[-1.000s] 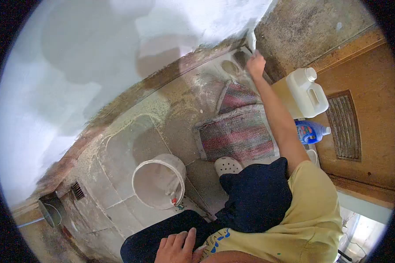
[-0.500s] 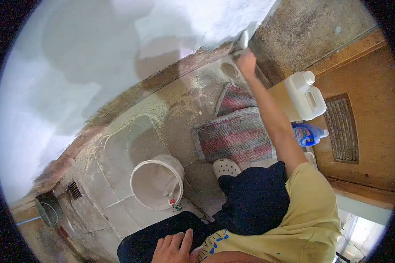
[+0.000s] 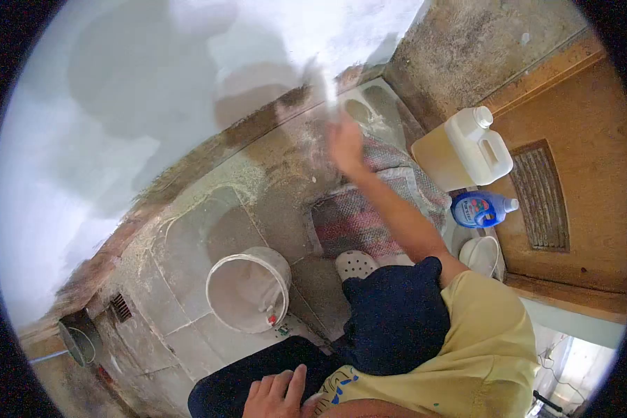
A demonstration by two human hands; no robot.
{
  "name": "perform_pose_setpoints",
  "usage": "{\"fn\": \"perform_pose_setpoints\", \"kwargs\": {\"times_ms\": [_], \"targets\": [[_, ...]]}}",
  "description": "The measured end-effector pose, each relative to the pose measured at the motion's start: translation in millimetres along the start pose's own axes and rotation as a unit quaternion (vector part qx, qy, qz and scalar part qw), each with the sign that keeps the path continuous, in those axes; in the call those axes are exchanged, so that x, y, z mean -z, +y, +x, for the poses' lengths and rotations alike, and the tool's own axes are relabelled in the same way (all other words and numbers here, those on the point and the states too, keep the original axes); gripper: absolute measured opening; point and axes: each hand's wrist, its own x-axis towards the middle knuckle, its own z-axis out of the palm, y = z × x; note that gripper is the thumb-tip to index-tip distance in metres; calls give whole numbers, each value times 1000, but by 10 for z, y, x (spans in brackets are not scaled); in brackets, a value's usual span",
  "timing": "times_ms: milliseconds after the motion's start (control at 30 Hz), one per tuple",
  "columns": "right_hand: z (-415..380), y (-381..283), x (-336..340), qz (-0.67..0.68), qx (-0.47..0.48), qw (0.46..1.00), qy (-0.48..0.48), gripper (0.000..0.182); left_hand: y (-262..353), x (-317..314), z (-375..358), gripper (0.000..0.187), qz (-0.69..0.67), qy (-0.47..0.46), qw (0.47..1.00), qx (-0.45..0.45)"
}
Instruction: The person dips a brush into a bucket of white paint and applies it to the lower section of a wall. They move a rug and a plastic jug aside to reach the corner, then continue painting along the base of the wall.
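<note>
My right hand point(image 3: 345, 143) is closed around a pale, motion-blurred tool, apparently a paintbrush point(image 3: 328, 87). It is held up near the lower edge of the white-coated wall point(image 3: 153, 83), where the coating ends raggedly above a bare brownish strip. Blur hides whether the brush touches the wall. My left hand point(image 3: 277, 393) rests on my dark-clothed leg, fingers lying loosely with nothing in them. On the tiled floor in front of me stands a white bucket point(image 3: 216, 285), its inside smeared with pale material and a small red bit near its rim.
A woven mat point(image 3: 348, 219) lies by my pale clog point(image 3: 357, 265). To the right, a large jug of yellowish liquid point(image 3: 442, 153), a blue bottle point(image 3: 477, 210) and a white pail point(image 3: 481, 254) stand by a wooden door point(image 3: 585, 209). A dark bucket point(image 3: 80, 341) is far left.
My right hand has swept left along the bottom of the wall with the brush, away from the corner. My left hand stays on my leg.
</note>
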Motion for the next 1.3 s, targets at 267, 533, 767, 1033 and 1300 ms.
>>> {"fn": "perform_pose_setpoints", "kwargs": {"times_ms": [267,533,767,1033,1300], "targets": [[1294,1389,798,-175,-94,975,95,19,-49,-14,45,69,22,-49,997,63],[1424,1132,345,-151,-44,983,94,20,-4,-28,54,67,13,-22,998,49],[275,-93,-113,-66,62,996,15,38,-147,-75,217,63,56,12,998,24],[248,24,382,6,-37,999,-8,33,31,25,119,63,15,26,999,27],[1497,1155,769,-157,-91,978,107,23,-299,-170,195,58,89,73,993,-6]]}}
